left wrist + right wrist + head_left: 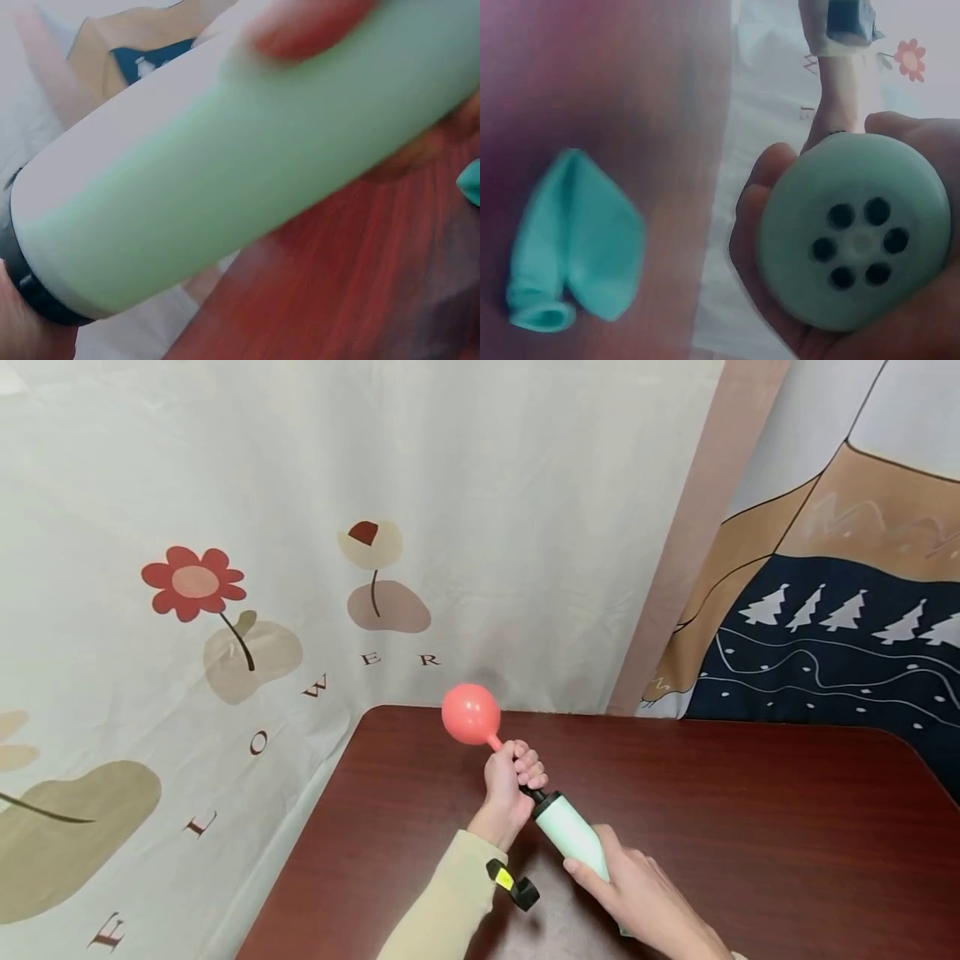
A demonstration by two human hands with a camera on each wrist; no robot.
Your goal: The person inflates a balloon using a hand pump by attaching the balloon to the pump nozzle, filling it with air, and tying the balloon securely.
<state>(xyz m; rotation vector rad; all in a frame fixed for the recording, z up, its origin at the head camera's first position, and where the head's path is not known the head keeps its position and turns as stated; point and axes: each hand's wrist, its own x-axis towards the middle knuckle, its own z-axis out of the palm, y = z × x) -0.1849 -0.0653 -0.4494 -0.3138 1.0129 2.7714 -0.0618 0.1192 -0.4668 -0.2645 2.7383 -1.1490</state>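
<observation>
A small, round, partly inflated coral-red balloon [471, 714] points away over the far table edge in the head view. My left hand [512, 781] grips its neck at the black nozzle end of a hand balloon pump [568, 833], and the fingers hide the joint. The pump's pale green barrel slants down toward my right hand [648, 893], which holds it with the thumb along the top. In the right wrist view, the fingers wrap around the barrel beside its round end cap [859, 244], which has several dark holes.
A flat, uninflated teal balloon [604, 240] lies on the dark red-brown wooden table [360, 827], left of the pump in the right wrist view. Fabric curtains [525, 527] with printed flowers and letters hang right behind the table. A black strap [513, 883] circles my left wrist.
</observation>
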